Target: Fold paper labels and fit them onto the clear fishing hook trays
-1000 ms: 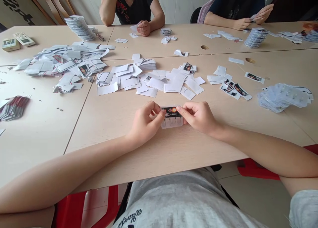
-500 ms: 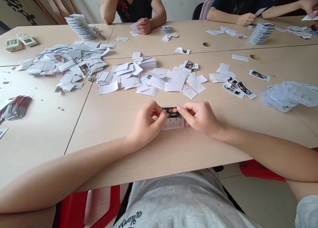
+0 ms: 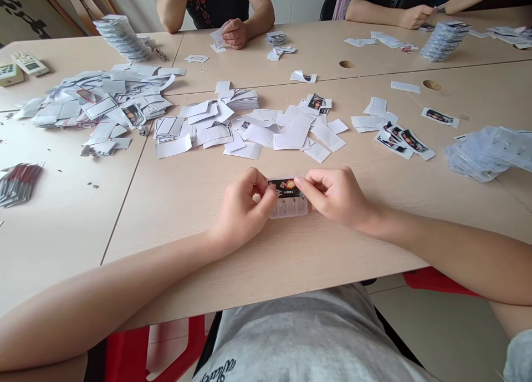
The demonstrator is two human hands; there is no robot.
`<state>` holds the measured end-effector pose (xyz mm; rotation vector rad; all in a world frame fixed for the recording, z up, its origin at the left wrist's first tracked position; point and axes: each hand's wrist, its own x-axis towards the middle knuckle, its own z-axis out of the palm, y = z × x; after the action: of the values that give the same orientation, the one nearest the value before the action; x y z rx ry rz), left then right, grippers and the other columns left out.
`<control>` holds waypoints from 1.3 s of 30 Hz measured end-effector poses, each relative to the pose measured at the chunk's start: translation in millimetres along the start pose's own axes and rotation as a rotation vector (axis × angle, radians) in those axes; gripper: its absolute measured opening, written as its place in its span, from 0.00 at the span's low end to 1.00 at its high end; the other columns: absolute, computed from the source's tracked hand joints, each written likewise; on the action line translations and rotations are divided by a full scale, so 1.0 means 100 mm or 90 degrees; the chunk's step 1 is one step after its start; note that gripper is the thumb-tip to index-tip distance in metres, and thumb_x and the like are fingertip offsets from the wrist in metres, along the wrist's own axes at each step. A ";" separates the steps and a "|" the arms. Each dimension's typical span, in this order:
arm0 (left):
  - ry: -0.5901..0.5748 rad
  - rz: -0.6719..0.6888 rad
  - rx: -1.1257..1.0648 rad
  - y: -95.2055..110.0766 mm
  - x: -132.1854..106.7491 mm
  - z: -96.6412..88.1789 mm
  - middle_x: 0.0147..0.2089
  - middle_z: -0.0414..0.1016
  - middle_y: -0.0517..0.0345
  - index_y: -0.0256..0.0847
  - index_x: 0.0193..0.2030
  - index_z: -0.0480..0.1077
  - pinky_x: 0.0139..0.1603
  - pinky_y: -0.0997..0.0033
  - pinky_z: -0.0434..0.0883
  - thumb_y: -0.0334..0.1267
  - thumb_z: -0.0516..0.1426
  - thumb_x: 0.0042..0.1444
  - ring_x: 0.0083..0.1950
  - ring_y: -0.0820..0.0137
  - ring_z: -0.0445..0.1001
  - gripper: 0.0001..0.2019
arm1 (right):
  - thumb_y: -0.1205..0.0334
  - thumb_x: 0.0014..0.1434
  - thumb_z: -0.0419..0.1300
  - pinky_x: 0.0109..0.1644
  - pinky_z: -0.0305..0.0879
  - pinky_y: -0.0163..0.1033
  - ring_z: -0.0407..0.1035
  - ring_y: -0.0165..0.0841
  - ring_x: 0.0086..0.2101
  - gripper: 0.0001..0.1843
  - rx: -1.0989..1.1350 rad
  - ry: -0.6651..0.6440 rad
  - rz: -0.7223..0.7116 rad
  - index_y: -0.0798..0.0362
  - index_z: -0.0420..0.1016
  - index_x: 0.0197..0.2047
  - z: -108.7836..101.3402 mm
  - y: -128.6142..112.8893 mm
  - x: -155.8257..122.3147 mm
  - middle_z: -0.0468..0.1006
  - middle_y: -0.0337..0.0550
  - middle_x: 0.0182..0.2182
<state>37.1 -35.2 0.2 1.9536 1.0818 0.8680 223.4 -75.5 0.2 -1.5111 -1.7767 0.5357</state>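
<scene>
Fingers [image 3: 316, 179] pinching printed card [image 3: 284, 187], clear blister [image 3: 288, 207] beneath

The table [image 3: 332, 249] carried three main groups. A heap of paper scraps [image 3: 100, 102] lay at left, loose paper cards [image 3: 257, 132] at centre, and a spread of plastic packs [image 3: 488, 152] at right. A stack of packs [image 3: 121, 38] stood behind the heap, a second stack [image 3: 444, 41] behind the spread. Remote controls [image 3: 29, 63] lay at far left.
</scene>
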 end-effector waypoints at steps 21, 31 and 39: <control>-0.002 0.016 -0.021 -0.02 0.00 0.01 0.25 0.59 0.64 0.40 0.26 0.55 0.27 0.72 0.57 0.33 0.53 0.56 0.26 0.76 0.57 0.11 | 0.61 0.60 0.55 0.21 0.45 0.33 0.49 0.21 0.16 0.22 -0.017 0.032 -0.060 0.54 0.55 0.17 -0.02 -0.03 -0.01 0.57 0.32 0.12; 0.002 0.007 -0.015 -0.02 0.01 0.01 0.25 0.60 0.63 0.40 0.25 0.55 0.26 0.72 0.56 0.33 0.53 0.56 0.26 0.76 0.57 0.11 | 0.62 0.59 0.55 0.21 0.43 0.32 0.45 0.21 0.17 0.22 -0.026 0.045 -0.075 0.54 0.53 0.17 -0.02 -0.02 0.00 0.53 0.31 0.13; 0.001 0.002 -0.017 0.00 0.02 0.02 0.24 0.58 0.63 0.40 0.25 0.55 0.26 0.72 0.56 0.32 0.53 0.55 0.26 0.76 0.56 0.11 | 0.63 0.59 0.55 0.20 0.43 0.32 0.44 0.21 0.18 0.22 -0.033 0.047 -0.080 0.54 0.51 0.17 -0.01 -0.01 -0.01 0.51 0.31 0.13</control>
<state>39.3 -34.5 0.0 1.9332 1.0633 0.8805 223.3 -76.4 1.6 -1.4236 -1.8253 0.3694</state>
